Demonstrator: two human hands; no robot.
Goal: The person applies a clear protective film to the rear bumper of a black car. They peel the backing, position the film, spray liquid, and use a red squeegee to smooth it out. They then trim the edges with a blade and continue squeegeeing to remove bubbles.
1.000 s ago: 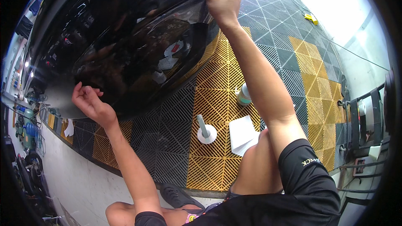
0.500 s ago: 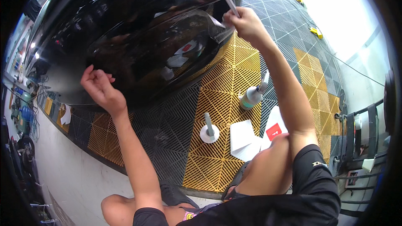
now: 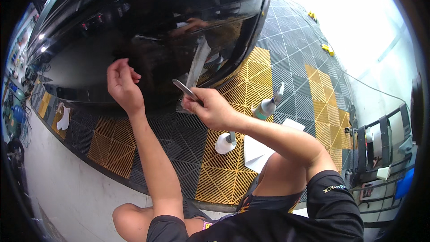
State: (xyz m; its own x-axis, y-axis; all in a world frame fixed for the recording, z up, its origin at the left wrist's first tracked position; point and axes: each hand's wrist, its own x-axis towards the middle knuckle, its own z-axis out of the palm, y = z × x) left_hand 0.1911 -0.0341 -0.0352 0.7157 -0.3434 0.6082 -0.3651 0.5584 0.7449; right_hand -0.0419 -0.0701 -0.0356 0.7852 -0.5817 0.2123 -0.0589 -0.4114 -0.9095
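Right hand (image 3: 210, 108) lower; fingers (image 3: 191, 106) partly hide silver tool (image 3: 183, 88).

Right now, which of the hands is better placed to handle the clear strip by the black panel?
Probably the right hand: it holds the slim tool close beside the clear strip. The left hand looks empty and half curled, farther from the strip in front of the black panel.

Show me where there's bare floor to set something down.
Dark tiles lie bare between the left forearm and white bottle; gold tiles do between the green-labelled bottle and black rack. It's crowded around both bottles, the folded white sheet and the right forearm.
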